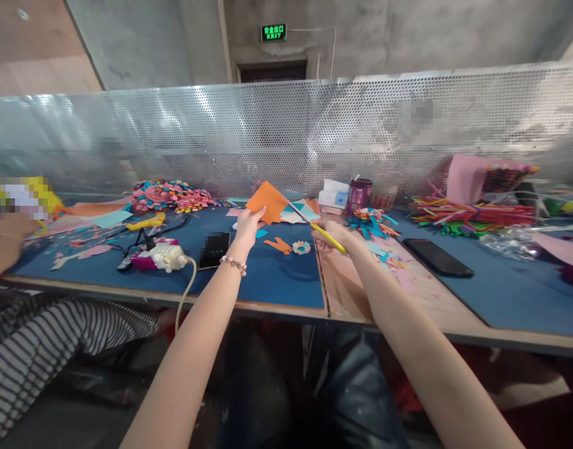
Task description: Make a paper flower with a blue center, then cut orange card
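Observation:
My left hand (250, 226) pinches a sheet of orange paper (269, 201) near its lower left edge, holding it tilted above the blue table mat. My right hand (333, 232) is closed around yellow-handled scissors (329, 238). Their dark blades point up and left and reach the right corner of the orange sheet; whether they part there is too small to tell. Below, on the mat, lie a few orange paper strips (279, 245) and a small fringed paper flower (301, 247). A light blue scrap of paper (262, 233) is beside my left fingers.
Left are a phone (214, 250), a power strip (159, 255) with a cord over the edge, and a heap of paper pieces (174, 196). Right are a purple can (360, 194), fringed paper bits (371, 222), another phone (438, 256) and coloured sticks (473, 212). A co-worker's hand (5, 243) is far left.

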Action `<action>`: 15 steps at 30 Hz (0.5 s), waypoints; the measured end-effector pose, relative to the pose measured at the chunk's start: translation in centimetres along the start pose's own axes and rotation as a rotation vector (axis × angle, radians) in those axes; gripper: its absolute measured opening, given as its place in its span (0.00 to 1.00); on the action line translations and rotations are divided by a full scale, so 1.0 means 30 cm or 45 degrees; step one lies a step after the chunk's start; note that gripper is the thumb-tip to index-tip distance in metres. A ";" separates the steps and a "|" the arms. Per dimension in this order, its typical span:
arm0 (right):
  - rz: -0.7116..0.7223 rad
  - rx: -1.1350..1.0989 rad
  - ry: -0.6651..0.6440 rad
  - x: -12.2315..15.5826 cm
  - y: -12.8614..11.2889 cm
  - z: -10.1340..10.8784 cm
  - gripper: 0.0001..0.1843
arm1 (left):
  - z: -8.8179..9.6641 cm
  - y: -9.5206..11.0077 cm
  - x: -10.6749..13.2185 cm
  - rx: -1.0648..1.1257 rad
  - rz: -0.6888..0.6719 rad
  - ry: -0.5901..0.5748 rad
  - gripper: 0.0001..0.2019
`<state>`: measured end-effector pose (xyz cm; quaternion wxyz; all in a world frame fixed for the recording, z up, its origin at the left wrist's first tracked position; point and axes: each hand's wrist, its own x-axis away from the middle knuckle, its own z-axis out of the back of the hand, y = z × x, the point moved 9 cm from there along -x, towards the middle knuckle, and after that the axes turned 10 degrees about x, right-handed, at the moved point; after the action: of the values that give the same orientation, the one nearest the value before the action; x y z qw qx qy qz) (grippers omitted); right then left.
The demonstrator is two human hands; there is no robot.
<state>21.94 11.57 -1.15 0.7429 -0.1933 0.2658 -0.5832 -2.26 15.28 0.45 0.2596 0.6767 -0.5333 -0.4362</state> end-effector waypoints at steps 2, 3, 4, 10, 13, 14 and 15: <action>0.009 0.017 0.013 0.009 -0.019 0.002 0.06 | -0.005 -0.002 0.002 0.012 -0.006 -0.009 0.16; 0.017 0.030 0.020 0.014 -0.029 0.004 0.05 | -0.007 -0.002 0.003 0.020 -0.010 -0.015 0.15; 0.024 0.042 0.026 0.019 -0.040 0.007 0.05 | -0.009 -0.003 0.004 0.030 -0.014 -0.021 0.13; 0.028 0.097 0.053 0.041 -0.081 0.025 0.05 | -0.011 -0.004 0.000 0.078 -0.016 -0.032 0.12; 0.026 0.120 0.045 0.035 -0.075 0.024 0.05 | -0.011 -0.011 -0.002 0.088 0.006 -0.043 0.14; 0.025 0.123 0.041 0.030 -0.068 0.022 0.05 | -0.012 -0.016 -0.001 0.090 0.022 -0.053 0.14; 0.025 0.122 0.037 0.024 -0.059 0.019 0.05 | -0.012 -0.023 0.000 0.088 0.046 -0.066 0.14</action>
<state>21.07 10.42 0.23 0.7530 -0.1463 0.2501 -0.5907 -1.60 15.44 0.06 0.2299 0.6640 -0.5667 -0.4303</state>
